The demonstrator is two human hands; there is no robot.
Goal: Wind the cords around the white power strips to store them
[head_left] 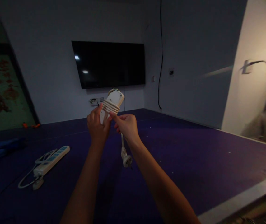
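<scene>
A white power strip (116, 97) is held up over the purple surface, tilted, with several turns of its cord (110, 106) wound around its middle. My left hand (97, 124) is closed around the strip's lower end. My right hand (128, 126) pinches the cord close beside the strip, just below the wound turns. From under the right hand the cord's free end hangs down to a white plug (127, 161), which dangles above the surface. Part of the strip's lower end is hidden behind my fingers.
Another white power strip (53, 161) with blue sockets lies at the left, its cord loosely beside it. Blue cloth-like material (2, 147) lies farther left. A television (109, 65) hangs on the wall, and a black cable (162, 62) hangs at the right.
</scene>
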